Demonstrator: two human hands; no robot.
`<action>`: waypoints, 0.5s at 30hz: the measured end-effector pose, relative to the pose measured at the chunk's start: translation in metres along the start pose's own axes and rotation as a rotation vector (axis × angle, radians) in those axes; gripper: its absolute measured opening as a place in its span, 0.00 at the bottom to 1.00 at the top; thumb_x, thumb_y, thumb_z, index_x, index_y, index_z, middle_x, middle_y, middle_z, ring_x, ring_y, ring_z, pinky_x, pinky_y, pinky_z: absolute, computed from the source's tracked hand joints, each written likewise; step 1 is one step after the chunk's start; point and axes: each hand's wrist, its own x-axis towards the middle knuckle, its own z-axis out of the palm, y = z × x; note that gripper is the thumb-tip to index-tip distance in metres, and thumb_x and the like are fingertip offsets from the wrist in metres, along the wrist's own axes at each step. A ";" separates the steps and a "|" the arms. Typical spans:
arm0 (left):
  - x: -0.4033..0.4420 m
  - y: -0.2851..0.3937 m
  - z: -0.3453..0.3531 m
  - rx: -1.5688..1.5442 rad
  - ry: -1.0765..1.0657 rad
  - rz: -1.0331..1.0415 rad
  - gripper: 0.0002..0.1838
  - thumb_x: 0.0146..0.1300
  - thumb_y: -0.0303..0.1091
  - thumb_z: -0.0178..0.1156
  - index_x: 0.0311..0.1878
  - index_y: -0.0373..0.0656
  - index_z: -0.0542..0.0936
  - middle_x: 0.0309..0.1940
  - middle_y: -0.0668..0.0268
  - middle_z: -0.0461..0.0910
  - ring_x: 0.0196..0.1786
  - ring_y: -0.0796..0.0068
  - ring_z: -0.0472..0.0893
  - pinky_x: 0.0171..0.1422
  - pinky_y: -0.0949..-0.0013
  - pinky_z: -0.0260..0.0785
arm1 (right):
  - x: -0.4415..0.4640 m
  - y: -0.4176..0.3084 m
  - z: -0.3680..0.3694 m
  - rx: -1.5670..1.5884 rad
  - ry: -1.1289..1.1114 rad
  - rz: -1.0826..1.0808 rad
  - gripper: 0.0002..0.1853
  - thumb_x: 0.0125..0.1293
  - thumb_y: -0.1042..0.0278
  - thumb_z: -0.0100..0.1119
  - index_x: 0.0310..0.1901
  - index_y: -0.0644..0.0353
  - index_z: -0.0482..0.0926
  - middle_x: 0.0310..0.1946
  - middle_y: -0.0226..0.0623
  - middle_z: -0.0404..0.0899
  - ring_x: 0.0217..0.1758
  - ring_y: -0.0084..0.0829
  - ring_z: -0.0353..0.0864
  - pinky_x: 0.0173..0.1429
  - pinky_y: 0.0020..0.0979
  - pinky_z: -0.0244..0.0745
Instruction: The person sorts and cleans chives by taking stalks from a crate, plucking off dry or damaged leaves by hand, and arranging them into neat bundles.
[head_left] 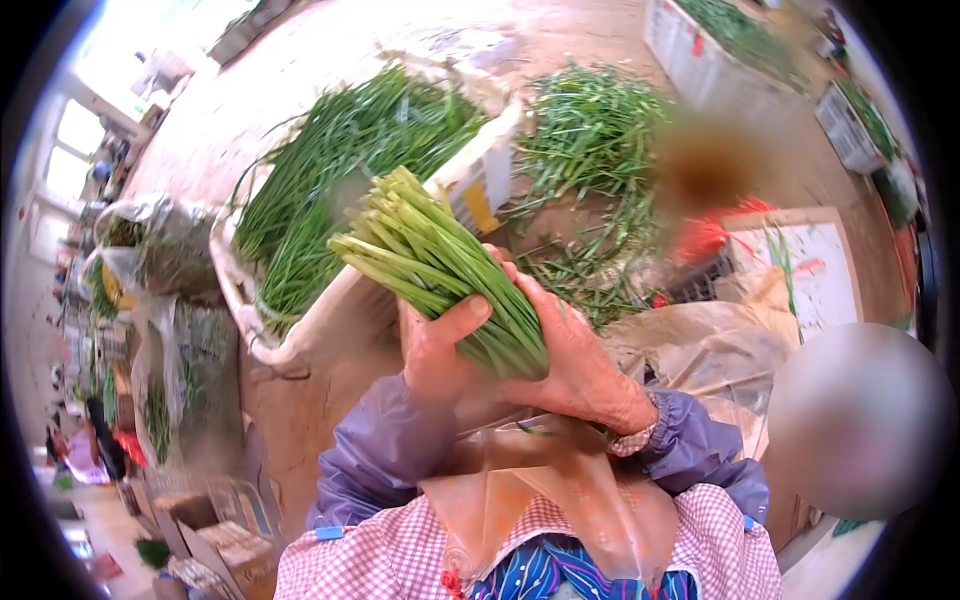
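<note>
The green bunch (440, 265) is up in the air, on the near side of the big box (320, 322). It looks light, bendy and easy to bruise; the middle seems best to hold. Left hand (437, 345) and right hand (575, 360) curl round it.

I hold a thick bundle of slender green stalks (450, 262) aslant, pale blunt ends toward ten o'clock, greener lengths toward four.

Smooth, glossy stalks (452, 254); crinkled plastic sheet (715, 348)
</note>
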 end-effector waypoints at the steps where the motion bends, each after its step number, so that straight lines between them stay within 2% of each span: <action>1: 0.004 0.002 0.016 0.041 0.082 0.032 0.31 0.54 0.32 0.61 0.62 0.35 0.65 0.53 0.58 0.73 0.56 0.64 0.75 0.61 0.60 0.70 | -0.002 0.000 -0.003 0.040 0.028 -0.007 0.56 0.43 0.55 0.75 0.69 0.65 0.49 0.58 0.57 0.67 0.58 0.55 0.70 0.60 0.46 0.65; 2: 0.010 -0.001 0.029 0.076 0.151 0.056 0.30 0.52 0.27 0.61 0.60 0.34 0.67 0.53 0.57 0.73 0.54 0.64 0.75 0.59 0.64 0.71 | -0.003 -0.002 -0.006 0.134 0.088 -0.027 0.56 0.43 0.58 0.74 0.70 0.65 0.48 0.59 0.56 0.66 0.59 0.54 0.70 0.61 0.44 0.65; 4: 0.023 -0.008 0.020 0.265 0.034 -0.025 0.31 0.57 0.33 0.59 0.64 0.36 0.64 0.55 0.57 0.72 0.57 0.63 0.74 0.63 0.58 0.68 | -0.002 -0.004 -0.014 0.318 0.204 -0.083 0.56 0.44 0.64 0.72 0.71 0.63 0.45 0.61 0.55 0.64 0.61 0.51 0.69 0.63 0.41 0.65; 5: 0.028 -0.013 0.040 0.171 0.049 -0.057 0.30 0.58 0.32 0.59 0.64 0.35 0.64 0.55 0.57 0.73 0.58 0.63 0.74 0.64 0.59 0.68 | -0.003 0.003 -0.014 0.465 0.304 -0.140 0.55 0.45 0.68 0.71 0.71 0.61 0.45 0.60 0.54 0.66 0.62 0.49 0.69 0.63 0.39 0.66; 6: 0.033 -0.012 0.066 0.092 0.081 -0.089 0.28 0.59 0.31 0.58 0.63 0.35 0.65 0.55 0.57 0.73 0.58 0.63 0.74 0.64 0.60 0.68 | -0.011 0.005 -0.020 0.413 0.373 -0.106 0.55 0.45 0.68 0.71 0.71 0.61 0.45 0.60 0.54 0.66 0.62 0.49 0.69 0.63 0.39 0.66; 7: 0.041 -0.016 0.085 0.077 0.024 -0.124 0.28 0.59 0.31 0.58 0.63 0.35 0.65 0.55 0.57 0.73 0.58 0.63 0.74 0.64 0.60 0.68 | -0.016 0.007 -0.023 0.552 0.363 0.014 0.54 0.45 0.72 0.72 0.71 0.60 0.47 0.62 0.47 0.65 0.64 0.39 0.67 0.64 0.37 0.65; 8: 0.047 -0.020 0.102 0.119 0.033 -0.115 0.26 0.57 0.29 0.59 0.59 0.35 0.69 0.50 0.59 0.75 0.52 0.66 0.76 0.58 0.64 0.69 | -0.021 0.009 -0.029 0.707 0.341 0.119 0.53 0.45 0.75 0.73 0.71 0.59 0.49 0.64 0.40 0.64 0.66 0.29 0.64 0.66 0.34 0.64; 9: 0.051 -0.022 0.117 0.167 0.056 -0.098 0.23 0.55 0.26 0.61 0.55 0.34 0.72 0.45 0.61 0.78 0.46 0.69 0.79 0.52 0.68 0.71 | -0.027 0.010 -0.038 0.699 0.371 0.124 0.53 0.45 0.75 0.73 0.71 0.59 0.49 0.64 0.40 0.64 0.66 0.29 0.64 0.66 0.34 0.64; 11: 0.060 -0.024 0.152 0.178 -0.010 -0.183 0.22 0.55 0.27 0.61 0.55 0.35 0.72 0.44 0.62 0.78 0.45 0.70 0.79 0.51 0.68 0.71 | -0.040 0.006 -0.060 1.021 0.515 0.092 0.44 0.47 0.77 0.69 0.68 0.58 0.58 0.59 0.36 0.70 0.61 0.25 0.68 0.62 0.31 0.67; 12: 0.067 -0.029 0.167 0.187 -0.055 -0.259 0.22 0.56 0.27 0.62 0.55 0.35 0.73 0.43 0.62 0.78 0.44 0.70 0.79 0.50 0.69 0.71 | -0.049 0.008 -0.079 0.931 0.476 0.183 0.44 0.46 0.79 0.68 0.67 0.59 0.58 0.56 0.33 0.71 0.57 0.23 0.69 0.59 0.29 0.68; 13: 0.077 -0.038 0.177 0.356 -0.170 -0.179 0.20 0.57 0.29 0.63 0.53 0.36 0.73 0.42 0.63 0.79 0.44 0.73 0.78 0.49 0.70 0.71 | -0.061 0.010 -0.105 0.843 0.434 0.270 0.44 0.45 0.80 0.66 0.67 0.60 0.59 0.53 0.29 0.71 0.53 0.20 0.69 0.55 0.26 0.70; 15: 0.088 -0.055 0.213 0.243 -0.402 -0.124 0.20 0.58 0.31 0.64 0.52 0.36 0.73 0.40 0.64 0.79 0.43 0.74 0.78 0.50 0.70 0.70 | -0.094 0.000 -0.168 0.637 0.364 0.392 0.36 0.46 0.77 0.67 0.60 0.62 0.66 0.47 0.29 0.74 0.48 0.21 0.72 0.51 0.27 0.71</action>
